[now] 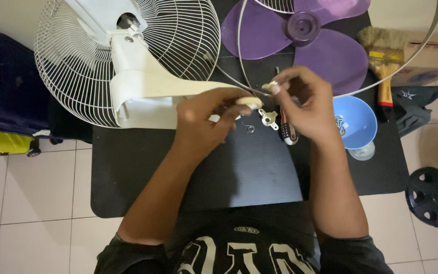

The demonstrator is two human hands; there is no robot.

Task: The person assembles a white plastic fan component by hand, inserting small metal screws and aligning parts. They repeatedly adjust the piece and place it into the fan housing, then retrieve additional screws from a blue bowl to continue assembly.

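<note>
Cream knob (pixel 249 102) sits pinched, seemingly, in left grip (pixel 206 119).

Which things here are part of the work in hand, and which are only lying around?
In use:
- left hand holding cream knob
- right hand pinching a small cream piece
- fan body
- metal bracket

Lying about:
- purple blade
- blue bowl
- brush
- cardboard box
- suitcase
</note>
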